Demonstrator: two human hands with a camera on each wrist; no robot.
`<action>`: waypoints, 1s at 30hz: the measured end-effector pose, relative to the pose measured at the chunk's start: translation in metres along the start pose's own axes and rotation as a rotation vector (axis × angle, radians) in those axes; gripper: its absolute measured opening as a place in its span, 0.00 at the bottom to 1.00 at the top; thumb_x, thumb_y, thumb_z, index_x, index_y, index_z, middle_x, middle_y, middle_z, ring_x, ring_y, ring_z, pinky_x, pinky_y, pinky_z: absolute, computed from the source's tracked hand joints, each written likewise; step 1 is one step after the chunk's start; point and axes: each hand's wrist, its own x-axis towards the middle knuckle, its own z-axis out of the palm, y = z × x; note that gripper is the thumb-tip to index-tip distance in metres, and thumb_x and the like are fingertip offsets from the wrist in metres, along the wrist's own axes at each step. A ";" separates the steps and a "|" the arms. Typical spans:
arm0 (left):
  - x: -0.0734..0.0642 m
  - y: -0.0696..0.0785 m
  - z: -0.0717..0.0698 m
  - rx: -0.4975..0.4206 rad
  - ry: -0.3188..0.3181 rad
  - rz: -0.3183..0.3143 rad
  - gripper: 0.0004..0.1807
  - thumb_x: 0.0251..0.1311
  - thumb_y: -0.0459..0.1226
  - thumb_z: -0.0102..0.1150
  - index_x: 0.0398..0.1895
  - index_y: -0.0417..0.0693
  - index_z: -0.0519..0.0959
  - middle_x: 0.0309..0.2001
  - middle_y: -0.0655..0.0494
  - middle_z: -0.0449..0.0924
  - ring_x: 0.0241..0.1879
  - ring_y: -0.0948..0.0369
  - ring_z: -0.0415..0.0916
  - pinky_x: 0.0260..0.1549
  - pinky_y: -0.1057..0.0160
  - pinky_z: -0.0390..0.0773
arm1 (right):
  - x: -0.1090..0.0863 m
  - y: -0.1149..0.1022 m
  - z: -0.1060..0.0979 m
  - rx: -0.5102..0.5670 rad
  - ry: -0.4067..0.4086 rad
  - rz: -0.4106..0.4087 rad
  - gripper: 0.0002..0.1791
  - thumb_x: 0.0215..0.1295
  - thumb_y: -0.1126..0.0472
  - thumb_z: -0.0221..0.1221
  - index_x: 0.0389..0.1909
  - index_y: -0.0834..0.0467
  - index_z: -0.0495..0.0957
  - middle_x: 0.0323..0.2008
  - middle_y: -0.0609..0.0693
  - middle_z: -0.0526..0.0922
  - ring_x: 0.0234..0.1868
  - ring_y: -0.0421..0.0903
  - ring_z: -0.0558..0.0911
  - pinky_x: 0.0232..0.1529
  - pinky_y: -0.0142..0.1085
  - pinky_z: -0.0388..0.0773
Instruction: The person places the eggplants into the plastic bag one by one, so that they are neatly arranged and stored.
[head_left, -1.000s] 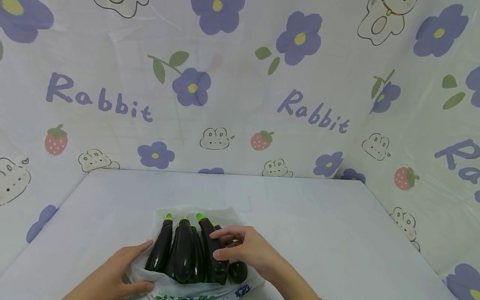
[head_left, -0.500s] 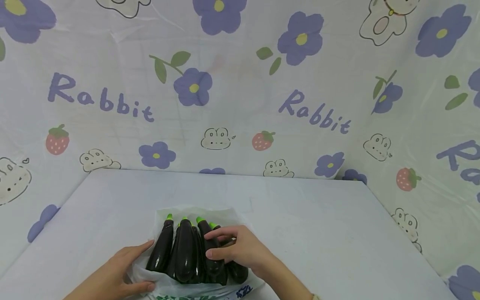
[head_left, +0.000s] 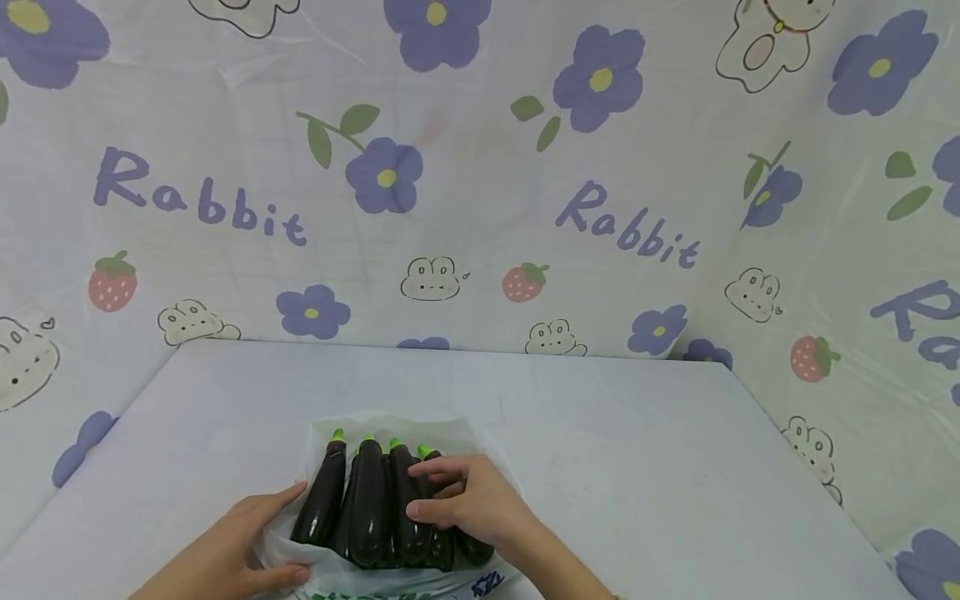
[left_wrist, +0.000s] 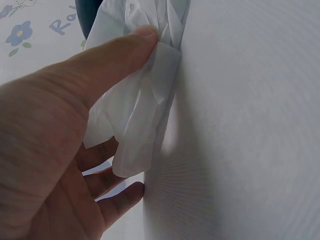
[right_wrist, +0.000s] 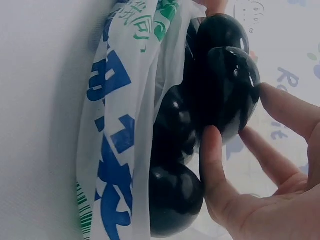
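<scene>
Several glossy dark eggplants (head_left: 370,508) with bright green stem ends lie side by side on a white plastic bag (head_left: 397,581) printed in green and blue. My right hand (head_left: 476,504) grips one eggplant (right_wrist: 232,90) in the right part of the row, thumb on one side and fingers on the other. Another eggplant (right_wrist: 175,200) lies below that hand in the right wrist view, partly covered by it in the head view. On the left, my left hand (head_left: 232,546) holds the bag's side, its thumb (left_wrist: 117,57) pressing the crumpled plastic and the other fingers behind it.
The bag lies on a white tabletop (head_left: 615,450) near its front. Behind and beside the table hangs a pale cloth (head_left: 480,208) printed with purple flowers, strawberries, rabbits and lettering.
My right hand has shifted left with the eggplant it grips, which now lies against the middle of the row. The left hand stays at the bag's side.
</scene>
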 end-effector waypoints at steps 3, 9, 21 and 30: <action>0.000 0.001 0.000 0.003 0.001 -0.004 0.52 0.51 0.62 0.67 0.72 0.39 0.63 0.61 0.44 0.70 0.57 0.47 0.68 0.46 0.51 0.76 | -0.002 0.001 -0.002 -0.021 0.027 -0.020 0.20 0.58 0.63 0.70 0.53 0.56 0.83 0.51 0.55 0.78 0.39 0.47 0.81 0.36 0.44 0.81; 0.001 0.000 -0.001 0.010 0.009 0.003 0.52 0.51 0.62 0.67 0.71 0.39 0.63 0.61 0.44 0.70 0.57 0.47 0.68 0.47 0.50 0.75 | -0.014 0.000 -0.011 -0.055 0.117 -0.085 0.15 0.63 0.59 0.66 0.49 0.58 0.84 0.47 0.50 0.81 0.37 0.50 0.81 0.34 0.46 0.80; -0.005 -0.003 -0.005 -0.020 0.018 -0.029 0.51 0.52 0.58 0.69 0.72 0.39 0.62 0.64 0.42 0.68 0.59 0.44 0.68 0.49 0.44 0.74 | -0.055 0.020 -0.051 -0.302 0.350 -0.117 0.08 0.61 0.59 0.68 0.41 0.54 0.85 0.44 0.47 0.79 0.36 0.43 0.79 0.33 0.39 0.77; -0.014 0.000 -0.007 0.150 0.270 0.012 0.31 0.67 0.45 0.59 0.63 0.29 0.71 0.63 0.36 0.67 0.57 0.36 0.66 0.49 0.31 0.62 | -0.074 0.028 -0.090 -0.516 0.555 -0.165 0.10 0.61 0.64 0.67 0.43 0.50 0.84 0.49 0.46 0.78 0.47 0.47 0.78 0.40 0.38 0.78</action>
